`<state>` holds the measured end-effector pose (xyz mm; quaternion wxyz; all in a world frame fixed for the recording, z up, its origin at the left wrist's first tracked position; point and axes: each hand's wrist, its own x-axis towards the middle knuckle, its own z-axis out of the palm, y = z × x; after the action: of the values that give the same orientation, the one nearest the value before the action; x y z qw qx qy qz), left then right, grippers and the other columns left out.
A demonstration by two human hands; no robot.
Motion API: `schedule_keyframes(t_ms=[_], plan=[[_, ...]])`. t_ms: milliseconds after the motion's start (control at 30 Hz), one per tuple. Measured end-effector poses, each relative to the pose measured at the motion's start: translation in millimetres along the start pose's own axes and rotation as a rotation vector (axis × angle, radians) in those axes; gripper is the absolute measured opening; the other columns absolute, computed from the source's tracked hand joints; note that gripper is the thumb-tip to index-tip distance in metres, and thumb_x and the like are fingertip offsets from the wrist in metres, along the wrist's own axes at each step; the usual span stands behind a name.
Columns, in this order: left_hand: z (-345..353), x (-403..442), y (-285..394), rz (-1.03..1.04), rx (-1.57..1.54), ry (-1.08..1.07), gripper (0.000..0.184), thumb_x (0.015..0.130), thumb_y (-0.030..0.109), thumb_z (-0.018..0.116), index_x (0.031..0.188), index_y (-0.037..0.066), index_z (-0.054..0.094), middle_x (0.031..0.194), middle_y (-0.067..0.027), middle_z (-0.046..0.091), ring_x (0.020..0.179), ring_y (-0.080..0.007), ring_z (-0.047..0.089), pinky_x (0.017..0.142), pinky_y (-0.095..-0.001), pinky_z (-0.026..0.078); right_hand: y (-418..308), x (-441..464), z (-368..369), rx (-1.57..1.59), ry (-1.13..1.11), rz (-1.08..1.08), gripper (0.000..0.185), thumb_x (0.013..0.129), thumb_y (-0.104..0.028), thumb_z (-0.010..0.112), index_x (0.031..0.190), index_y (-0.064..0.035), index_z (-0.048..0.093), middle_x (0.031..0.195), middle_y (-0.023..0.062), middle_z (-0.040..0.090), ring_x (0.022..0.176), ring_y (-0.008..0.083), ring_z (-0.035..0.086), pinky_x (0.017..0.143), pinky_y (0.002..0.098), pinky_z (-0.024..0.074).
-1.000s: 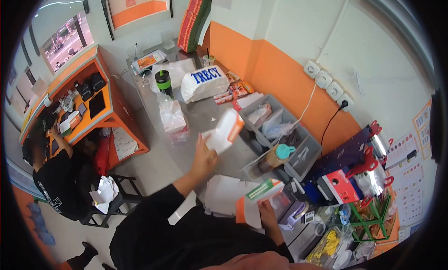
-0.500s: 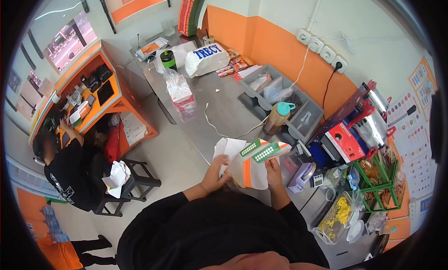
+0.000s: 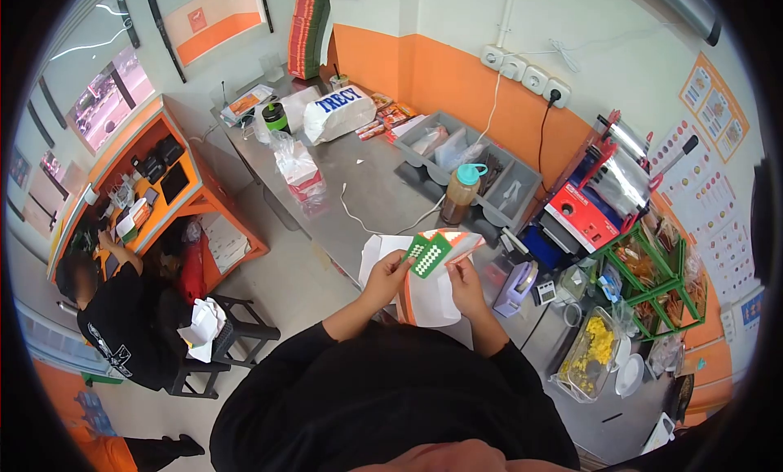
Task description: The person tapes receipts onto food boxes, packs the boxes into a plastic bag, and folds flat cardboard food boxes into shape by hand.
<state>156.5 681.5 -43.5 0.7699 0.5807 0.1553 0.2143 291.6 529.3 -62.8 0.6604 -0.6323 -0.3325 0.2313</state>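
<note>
Both hands are at the near edge of the steel table, around a folded-open carton in white, orange and green. My left hand pinches its left side near a green panel with white marks. My right hand has its fingers closed on the right side, by an orange and white flap. White card sheets lie partly under the carton and behind my left hand. Just beyond the carton stands a brown bottle with a turquoise lid.
On the steel table are a bagged box, a white TRECY pack, a grey divided tray, a purple tape dispenser and a tub of yellow pieces. A seated person is at the left.
My left hand has come back from over the table to the carton, and both hands now hold it. The green panels have been drawn together between them. The camera view has shifted.
</note>
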Motion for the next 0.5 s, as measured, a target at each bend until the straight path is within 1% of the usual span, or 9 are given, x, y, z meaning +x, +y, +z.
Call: schedule_keyframes(t_ms=[33,167,233,267,333,367,433,467,500], plan=[[2.5,-1.7,0.6,-0.012,-0.03,-0.016,0.022,0.101,0.019,0.053,0.106,-0.001,0.062,0.092,0.0001,0.065,0.088,-0.0041,0.056,0.082,-0.0228,0.046,-2.6,-1.5,1.9,-0.083,0.032,-0.034,0.025,0.1,-0.012,0.05,0.121,-0.0007,0.053,0.106,0.0077,0.062,0.098,0.0142,0.058,0.088,0.029,0.044],[14.9,-8.0,8.3,-0.028,-0.024,-0.054,0.029,0.103,0.023,0.047,0.115,0.0,0.06,0.103,-0.0032,0.063,0.098,-0.0084,0.055,0.089,-0.0262,0.044,-16.6,-3.5,12.1,-0.131,0.152,-0.133,0.023,0.099,-0.011,0.05,0.119,-0.0004,0.053,0.101,0.0107,0.062,0.089,0.017,0.059,0.082,0.0311,0.0463],[15.1,-11.4,7.7,-0.036,-0.001,-0.062,0.038,0.105,0.028,0.04,0.129,0.001,0.051,0.115,-0.0078,0.059,0.109,-0.0128,0.052,0.096,-0.0302,0.042,-19.6,-3.6,14.2,-0.281,0.202,-0.133,0.021,0.097,-0.009,0.052,0.116,0.0,0.053,0.098,0.0132,0.062,0.086,0.0201,0.06,0.079,0.0332,0.0469],[14.8,-13.4,7.1,-0.034,0.003,-0.061,0.038,0.105,0.028,0.04,0.129,0.001,0.051,0.115,-0.0078,0.059,0.109,-0.0128,0.052,0.096,-0.0302,0.042,-15.6,-2.9,14.6,-0.277,0.201,-0.136,0.021,0.097,-0.009,0.052,0.116,0.0,0.053,0.098,0.0132,0.062,0.086,0.0201,0.06,0.079,0.0332,0.0469],[14.0,-16.3,5.9,0.062,0.268,-0.126,0.042,0.106,0.03,0.036,0.137,0.002,0.042,0.121,-0.0104,0.056,0.114,-0.0154,0.049,0.1,-0.0314,0.039,-10.3,-1.1,16.5,-0.365,0.197,-0.199,0.019,0.096,-0.008,0.054,0.113,0.0001,0.053,0.097,0.0149,0.061,0.086,0.0219,0.061,0.078,0.0347,0.0469],[12.2,-15.4,5.8,0.063,0.271,-0.125,0.042,0.106,0.03,0.036,0.137,0.002,0.042,0.121,-0.0104,0.056,0.114,-0.0154,0.049,0.1,-0.0314,0.039,-8.6,-1.7,16.0,-0.362,0.197,-0.201,0.019,0.096,-0.008,0.054,0.113,0.0001,0.053,0.097,0.0149,0.061,0.086,0.0219,0.061,0.078,0.0347,0.0469],[7.9,-14.7,6.4,-0.132,0.26,-0.085,0.047,0.106,0.033,0.035,0.144,0.004,0.034,0.128,-0.0099,0.051,0.12,-0.0165,0.047,0.102,-0.0316,0.038,-20.7,-5.0,18.5,-0.43,0.159,-0.205,0.018,0.095,-0.006,0.055,0.111,0.0005,0.053,0.096,0.016,0.061,0.086,0.0226,0.061,0.078,0.0353,0.0471],[6.8,-16.2,5.6,-0.134,0.262,-0.083,0.047,0.106,0.033,0.035,0.144,0.004,0.034,0.128,-0.0099,0.051,0.12,-0.0165,0.047,0.102,-0.0316,0.038,-19.4,-6.8,18.7,-0.428,0.158,-0.203,0.018,0.095,-0.006,0.055,0.111,0.0005,0.053,0.096,0.016,0.061,0.086,0.0226,0.061,0.078,0.0353,0.0471],[5.9,-17.0,5.1,-0.196,0.156,-0.066,0.045,0.106,0.03,0.034,0.143,0.005,0.035,0.127,-0.0097,0.051,0.12,-0.016,0.046,0.103,-0.0309,0.037,-17.6,-8.2,18.6,-0.311,0.14,-0.105,0.018,0.094,-0.005,0.055,0.111,0.0006,0.053,0.095,0.0149,0.061,0.088,0.0226,0.061,0.078,0.0357,0.0471]])
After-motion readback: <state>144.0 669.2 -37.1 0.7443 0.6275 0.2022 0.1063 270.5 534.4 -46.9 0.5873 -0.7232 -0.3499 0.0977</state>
